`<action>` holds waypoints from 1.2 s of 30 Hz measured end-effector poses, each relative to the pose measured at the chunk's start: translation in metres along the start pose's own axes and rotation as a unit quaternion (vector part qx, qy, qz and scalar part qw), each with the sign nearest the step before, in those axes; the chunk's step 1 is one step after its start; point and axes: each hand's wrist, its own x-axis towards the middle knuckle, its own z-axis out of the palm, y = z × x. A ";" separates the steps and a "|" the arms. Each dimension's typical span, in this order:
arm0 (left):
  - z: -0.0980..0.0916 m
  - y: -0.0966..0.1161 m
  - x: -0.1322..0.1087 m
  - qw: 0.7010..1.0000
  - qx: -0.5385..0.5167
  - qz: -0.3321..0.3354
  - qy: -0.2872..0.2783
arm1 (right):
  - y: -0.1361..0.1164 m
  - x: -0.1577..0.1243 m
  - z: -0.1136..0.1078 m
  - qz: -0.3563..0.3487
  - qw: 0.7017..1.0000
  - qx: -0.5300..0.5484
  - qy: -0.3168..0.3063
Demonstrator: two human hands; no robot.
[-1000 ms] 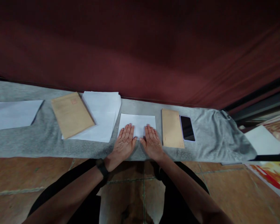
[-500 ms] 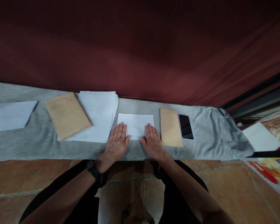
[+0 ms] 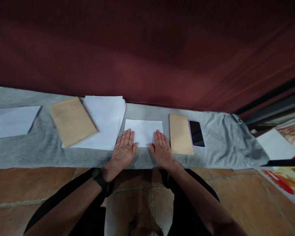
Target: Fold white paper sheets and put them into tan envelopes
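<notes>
A white sheet of paper (image 3: 143, 128), which looks folded, lies flat in front of me on the grey cloth. My left hand (image 3: 124, 147) rests palm down with its fingertips over the paper's left near corner. On the right near corner lies my right hand (image 3: 161, 147), also flat, fingers stretched out. Neither hand grips anything; the paper's two near corners are hidden under them. Just right of my right hand is a brown envelope (image 3: 180, 134), and beside that a phone (image 3: 197, 133) with a dark screen.
Left of my hands, a stack of brown envelopes (image 3: 72, 121) overlaps large white sheets (image 3: 105, 124). Another white paper (image 3: 12, 121) lies far left. The grey cloth (image 3: 221, 141) covers a narrow bench against a dark red wall (image 3: 147, 65). Printed packaging (image 3: 287, 183) is at the lower right.
The whole view has shifted very slightly. Both hands stay in the same place on the paper.
</notes>
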 end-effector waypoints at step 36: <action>0.007 0.040 0.033 0.998 -0.034 0.037 -0.044 | -0.025 0.031 -0.010 -0.008 0.995 0.080 -0.061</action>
